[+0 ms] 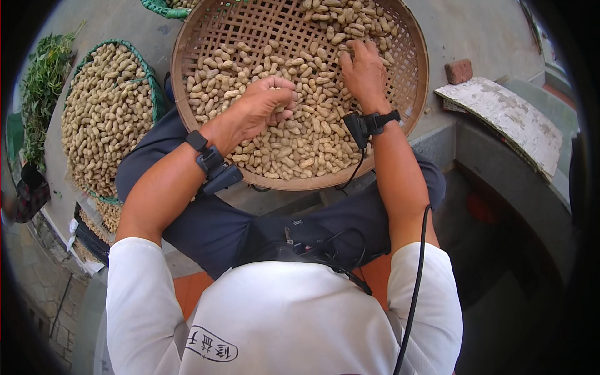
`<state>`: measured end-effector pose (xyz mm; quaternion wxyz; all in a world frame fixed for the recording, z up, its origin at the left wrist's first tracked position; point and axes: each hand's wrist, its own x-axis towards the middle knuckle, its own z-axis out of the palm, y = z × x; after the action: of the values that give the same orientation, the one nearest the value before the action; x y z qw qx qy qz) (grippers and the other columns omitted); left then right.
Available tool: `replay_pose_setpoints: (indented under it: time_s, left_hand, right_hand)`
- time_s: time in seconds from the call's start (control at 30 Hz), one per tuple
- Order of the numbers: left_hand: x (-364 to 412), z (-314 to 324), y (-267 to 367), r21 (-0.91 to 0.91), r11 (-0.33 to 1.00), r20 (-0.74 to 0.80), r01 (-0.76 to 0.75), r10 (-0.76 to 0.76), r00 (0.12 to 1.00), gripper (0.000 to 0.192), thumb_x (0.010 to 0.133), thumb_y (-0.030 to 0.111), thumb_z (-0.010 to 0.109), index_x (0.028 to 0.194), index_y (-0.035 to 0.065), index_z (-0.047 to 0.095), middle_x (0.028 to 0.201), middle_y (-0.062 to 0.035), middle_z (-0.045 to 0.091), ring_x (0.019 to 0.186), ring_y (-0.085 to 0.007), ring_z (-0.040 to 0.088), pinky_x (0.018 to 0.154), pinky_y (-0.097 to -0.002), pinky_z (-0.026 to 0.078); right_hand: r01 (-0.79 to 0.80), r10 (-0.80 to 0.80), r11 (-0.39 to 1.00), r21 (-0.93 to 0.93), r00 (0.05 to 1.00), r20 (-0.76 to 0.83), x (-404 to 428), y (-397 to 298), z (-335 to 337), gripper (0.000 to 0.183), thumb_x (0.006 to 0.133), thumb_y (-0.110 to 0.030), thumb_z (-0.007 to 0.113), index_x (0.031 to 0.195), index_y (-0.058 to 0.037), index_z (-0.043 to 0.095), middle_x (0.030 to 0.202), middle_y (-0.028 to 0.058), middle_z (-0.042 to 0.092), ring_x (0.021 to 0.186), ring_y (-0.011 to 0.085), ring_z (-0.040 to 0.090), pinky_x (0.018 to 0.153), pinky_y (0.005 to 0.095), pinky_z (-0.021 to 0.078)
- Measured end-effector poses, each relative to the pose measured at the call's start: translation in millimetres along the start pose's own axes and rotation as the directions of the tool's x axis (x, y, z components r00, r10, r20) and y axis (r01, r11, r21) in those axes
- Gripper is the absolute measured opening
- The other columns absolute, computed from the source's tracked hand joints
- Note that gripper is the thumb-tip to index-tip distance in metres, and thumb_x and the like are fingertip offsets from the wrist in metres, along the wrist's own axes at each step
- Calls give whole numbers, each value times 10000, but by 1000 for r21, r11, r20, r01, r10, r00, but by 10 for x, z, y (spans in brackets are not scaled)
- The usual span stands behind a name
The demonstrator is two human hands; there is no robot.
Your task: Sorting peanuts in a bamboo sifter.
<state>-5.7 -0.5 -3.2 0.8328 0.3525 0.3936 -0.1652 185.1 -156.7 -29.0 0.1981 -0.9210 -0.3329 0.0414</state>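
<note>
A round woven bamboo tray (pixel 418 96) lies before me, with unshelled peanuts (pixel 300 145) spread over its near and middle parts. More peanuts are heaped at its far right, and the bare weave shows at the far left. My left hand (pixel 272 101) is above the peanuts left of the tray's middle, palm turned inward, its fingers curled around at least one pale peanut. My right hand (pixel 363 70) reaches palm down to the near edge of the far heap, its fingertips among the peanuts; whether it grips one is hidden.
A green-rimmed basket (pixel 157 91) full of peanuts stands left of the tray, with leafy green plants (pixel 44 89) beyond it. Part of another green basket (pixel 164 9) shows at the top. At right are a brick (pixel 459 71) and a worn board (pixel 511 122). Black cables hang by my right arm.
</note>
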Motion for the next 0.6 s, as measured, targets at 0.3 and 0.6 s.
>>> replay_pose_setpoints:
  time_s: [0.3, 0.6]
  left_hand:
    - [5, -14, 24, -19, 1000, 42, -25, 26, 999, 251, 964, 145, 644, 1181, 70, 542, 1021, -10, 588, 881, -85, 598, 730, -222, 546]
    - [-6, 18, 53, -131, 987, 54, -90, 98, 994, 228, 998, 260, 620, 1134, 86, 563, 953, 6, 592, 766, -53, 577, 602, -150, 483]
  right_hand:
    - [-75, 22, 986, 148, 943, 332, -71, -136, -45, 288, 729, -244, 716, 908, -30, 642, 887, 130, 651, 840, 343, 640, 727, 432, 508]
    - [-274, -326, 598, 754, 775, 541, -203, -555, -210, 271, 891, -235, 766, 1070, -49, 682, 839, 3, 630, 772, 73, 562, 673, 249, 475]
